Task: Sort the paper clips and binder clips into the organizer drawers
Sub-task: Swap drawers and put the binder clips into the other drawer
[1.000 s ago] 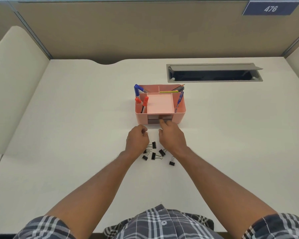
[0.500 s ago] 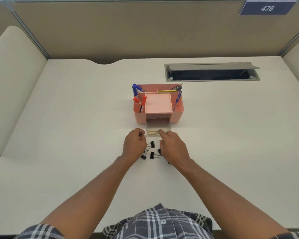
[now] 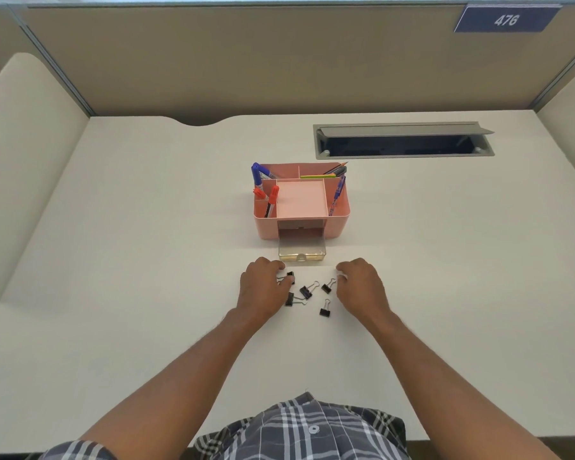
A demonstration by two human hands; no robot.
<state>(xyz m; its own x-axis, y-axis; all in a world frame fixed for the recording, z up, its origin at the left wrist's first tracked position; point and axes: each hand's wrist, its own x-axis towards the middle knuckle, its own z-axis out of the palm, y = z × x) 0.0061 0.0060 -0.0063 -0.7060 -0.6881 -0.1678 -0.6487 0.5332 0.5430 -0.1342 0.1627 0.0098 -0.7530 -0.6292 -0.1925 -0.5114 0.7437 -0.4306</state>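
Since 0.5 s ago: right hand left the clear drawer, now pulled out, curled, grasp unclear | left hand fingers touch one binder clip; binder clips centre frame between hands | light, stiff, springy; pinch black bodies.

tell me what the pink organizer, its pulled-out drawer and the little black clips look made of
Pink organizer: likely moulded plastic, matte, with rounded corners and one even colour.
Drawer: clear plastic, probably acrylic; the desk shows through its glossy walls.
Binder clips: apparently black painted metal bodies with thin silvery wire handles; too small to be sure.
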